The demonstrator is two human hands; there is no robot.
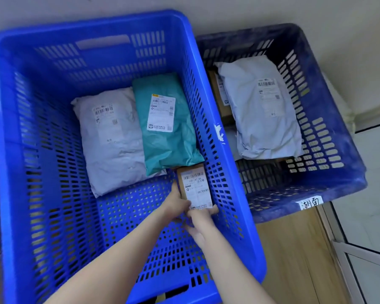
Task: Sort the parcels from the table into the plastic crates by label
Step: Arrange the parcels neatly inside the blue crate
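I have both grips on the small cardboard parcel [195, 187]. The left grip [180, 201] is curled around its left edge and the right grip [203, 222] pinches its near end. The parcel sits low in the bright blue crate [53, 150], by the right wall, just at the near end of the teal mailer [162, 128], which lies beside a grey mailer [110, 145].

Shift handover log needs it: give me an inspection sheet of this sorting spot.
Surface: wooden top showing beside the crates.
Job's things: bright blue plastic crate holds a white poly mailer, a teal poly mailer and a small brown cardboard box; dark blue plastic crate holds a grey-white poly mailer over brown boxes.
Clutter: nothing seen.
Grippers: left hand and right hand both grip that box.
Cables: nothing seen.
Surroundings: pale wall, tiled floor.
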